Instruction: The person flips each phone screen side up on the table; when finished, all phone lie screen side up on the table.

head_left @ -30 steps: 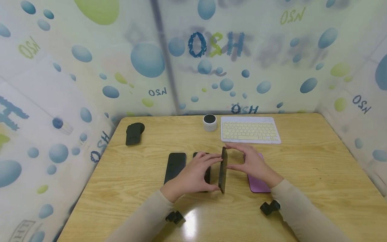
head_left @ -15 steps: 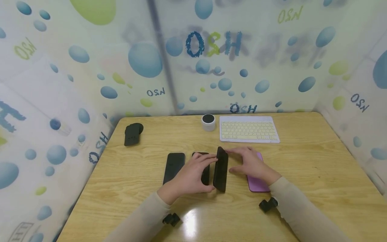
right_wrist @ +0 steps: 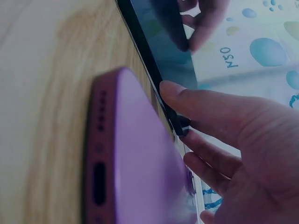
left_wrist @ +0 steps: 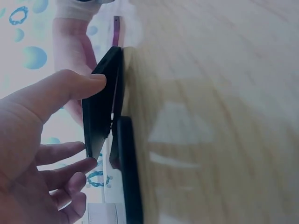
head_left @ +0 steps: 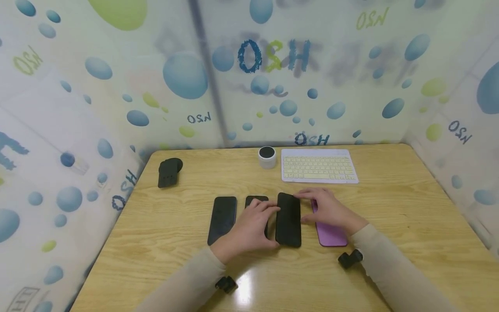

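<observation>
Black phone (head_left: pixel 288 220) between hands, long axis running near to far, left edge tipped up off table (head_left: pixel 397 203). Left hand (head_left: pixel 249 227) holds that edge, thumb near end, fingers far. Right hand (head_left: pixel 331 210) relaxed, fingers parted along right edge, hold not evident.

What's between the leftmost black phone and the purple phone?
The head view shows two: a second black phone, partly hidden by the left hand, then a third black phone, between that hand and the right hand.
</observation>
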Demonstrator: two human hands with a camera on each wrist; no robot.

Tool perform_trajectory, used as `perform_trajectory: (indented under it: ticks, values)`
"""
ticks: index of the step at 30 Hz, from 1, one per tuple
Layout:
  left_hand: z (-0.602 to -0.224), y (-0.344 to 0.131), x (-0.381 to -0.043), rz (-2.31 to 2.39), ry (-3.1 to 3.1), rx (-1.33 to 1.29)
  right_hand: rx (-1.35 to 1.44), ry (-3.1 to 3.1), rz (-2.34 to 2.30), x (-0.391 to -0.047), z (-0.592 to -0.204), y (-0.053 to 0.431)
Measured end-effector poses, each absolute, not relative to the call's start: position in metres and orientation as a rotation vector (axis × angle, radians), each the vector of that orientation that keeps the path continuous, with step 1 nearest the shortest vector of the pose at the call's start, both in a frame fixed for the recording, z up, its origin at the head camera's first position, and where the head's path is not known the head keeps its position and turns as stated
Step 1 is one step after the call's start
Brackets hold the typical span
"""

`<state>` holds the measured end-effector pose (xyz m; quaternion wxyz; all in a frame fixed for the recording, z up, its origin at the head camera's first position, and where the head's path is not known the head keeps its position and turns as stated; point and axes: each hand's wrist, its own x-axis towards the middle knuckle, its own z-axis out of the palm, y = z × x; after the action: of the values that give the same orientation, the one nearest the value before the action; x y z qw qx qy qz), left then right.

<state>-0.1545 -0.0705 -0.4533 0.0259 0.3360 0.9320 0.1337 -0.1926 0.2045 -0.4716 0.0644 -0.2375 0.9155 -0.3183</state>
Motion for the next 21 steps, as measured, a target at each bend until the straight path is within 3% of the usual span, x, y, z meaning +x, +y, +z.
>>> perform_trajectory:
  ticks: [21]
  values:
    - [-0.459, -0.06, -0.151, 0.285, 2.881, 0.912, -0.892, 2.699, -0.956, -0.206, -0.476, 0.21]
